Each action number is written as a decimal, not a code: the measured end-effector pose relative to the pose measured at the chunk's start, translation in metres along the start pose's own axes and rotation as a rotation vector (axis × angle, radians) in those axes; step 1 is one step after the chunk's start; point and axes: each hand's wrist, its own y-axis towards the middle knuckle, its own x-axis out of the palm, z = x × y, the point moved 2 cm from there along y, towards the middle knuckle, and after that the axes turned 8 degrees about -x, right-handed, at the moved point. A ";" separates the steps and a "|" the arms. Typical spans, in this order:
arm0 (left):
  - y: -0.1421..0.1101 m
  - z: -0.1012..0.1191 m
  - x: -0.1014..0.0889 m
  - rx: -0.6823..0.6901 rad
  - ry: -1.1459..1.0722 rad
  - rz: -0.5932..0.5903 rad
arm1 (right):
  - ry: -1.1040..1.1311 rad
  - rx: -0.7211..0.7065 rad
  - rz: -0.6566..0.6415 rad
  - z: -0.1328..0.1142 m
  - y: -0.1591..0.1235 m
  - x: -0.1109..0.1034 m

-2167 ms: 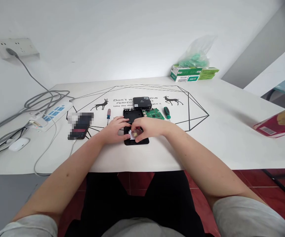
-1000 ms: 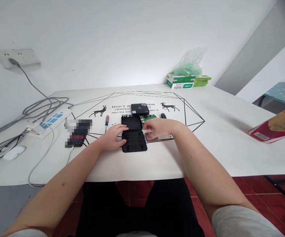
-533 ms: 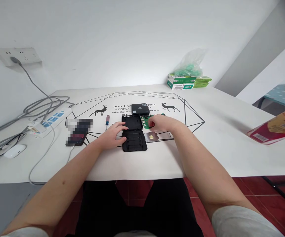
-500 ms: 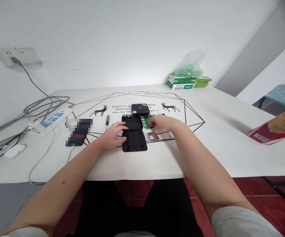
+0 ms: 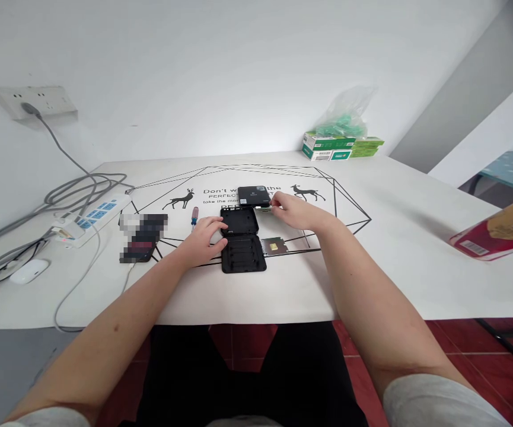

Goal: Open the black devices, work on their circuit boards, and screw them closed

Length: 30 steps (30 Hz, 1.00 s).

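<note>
My left hand (image 5: pixel 203 240) lies palm down with fingers spread, its fingertips at the left edges of two black plastic casing halves. The upper casing half (image 5: pixel 239 221) is set just above the lower casing half (image 5: pixel 243 255). My right hand (image 5: pixel 290 210) is closed in a pinch on the circuit board (image 5: pixel 264 209), which shows only as a thin, edge-on strip beside the fingers. Behind it sits a closed black box (image 5: pixel 253 196) with small stickers. A metal plate (image 5: pixel 274 247) with a yellowish pad lies right of the lower half.
A screwdriver (image 5: pixel 194 217) lies left of the casing. Further left are a partly blurred phone (image 5: pixel 143 240), a white power strip (image 5: pixel 100 218), cables and a white earbud case (image 5: pixel 29 271). Green-and-white boxes (image 5: pixel 330 147) stand at the back; a red-and-yellow package (image 5: pixel 499 234) is at right.
My right hand has moved slightly up and lifted the circuit board, turning its green face out of view. My left hand stays by the casing halves.
</note>
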 end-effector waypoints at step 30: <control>0.016 -0.011 0.004 -0.064 0.107 0.078 | -0.052 -0.354 -0.032 -0.056 0.014 0.075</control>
